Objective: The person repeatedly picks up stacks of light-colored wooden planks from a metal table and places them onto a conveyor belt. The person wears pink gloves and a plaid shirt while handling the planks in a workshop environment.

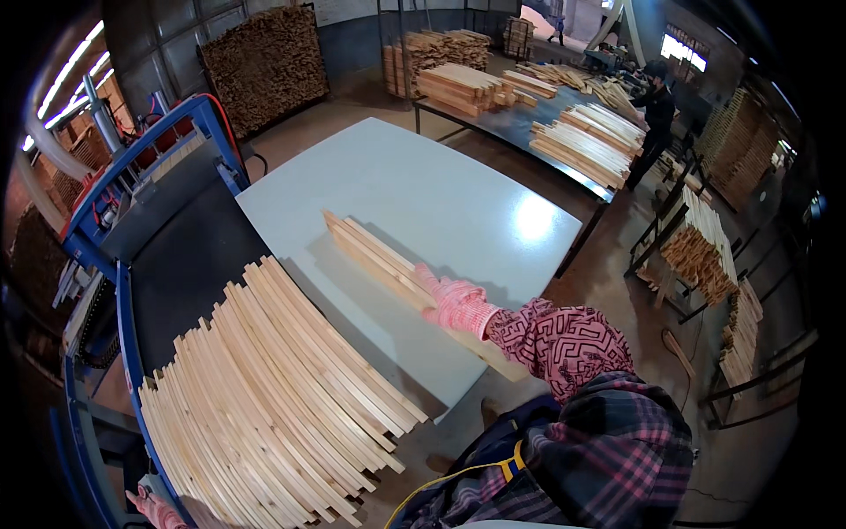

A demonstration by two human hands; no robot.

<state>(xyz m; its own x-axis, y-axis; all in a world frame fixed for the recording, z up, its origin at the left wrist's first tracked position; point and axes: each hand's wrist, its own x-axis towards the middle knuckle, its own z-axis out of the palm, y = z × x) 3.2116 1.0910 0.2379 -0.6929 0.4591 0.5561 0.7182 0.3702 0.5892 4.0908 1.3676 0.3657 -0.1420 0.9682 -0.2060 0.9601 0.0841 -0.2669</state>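
My right hand (454, 301), in a pink knit glove, is closed around a few pale wooden strips (374, 260) lying together on a light grey tabletop (388, 176). The strips run from the middle of the tabletop toward my body, passing under the hand. At the lower left rim, my left hand (155, 510), also gloved in pink, shows only in part. Its visible fingers are apart, beside the blue machine frame (128, 344) and the near end of a wide row of wooden strips (264, 397). The row lies side by side on the machine's black bed (198, 238).
A blue press with cylinders (167, 141) stands over the bed's far end. Behind the tabletop, a dark table (507, 132) carries stacked strips (586, 141). A co-worker (656, 115) stands beside it. Racked wood (701, 251) stands to the right; a large wood stack (264, 70) is at the back.
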